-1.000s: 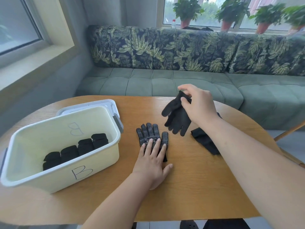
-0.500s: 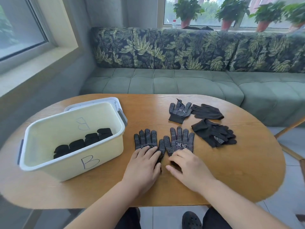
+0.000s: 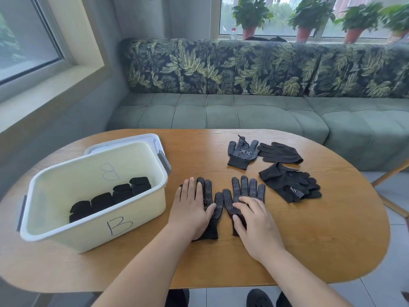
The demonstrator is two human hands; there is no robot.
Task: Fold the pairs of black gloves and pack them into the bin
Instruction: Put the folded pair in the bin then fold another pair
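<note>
Table (image 3: 309, 240): the bin (image 3: 143, 218) at 9 o'clock holds four folded bundles (image 3: 110, 198). Spare gloves (image 3: 287, 185) lie at 2 o'clock. At 6 o'clock a pair (image 3: 245, 187) lies flat, side by side. The left hand (image 3: 191, 209) and right hand (image 3: 256, 222) press one glove each, fingers flat, gripping nothing. Likely smoothing; next, stack the two gloves.

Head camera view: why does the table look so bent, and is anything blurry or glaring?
In the head view, the wide-angle lens bows the table edge and the sofa back. Soft daylight enters through the window, with no harsh glare on the wood. The potted plants smear at the top right corner, while the dotted glove is sharp.
</note>
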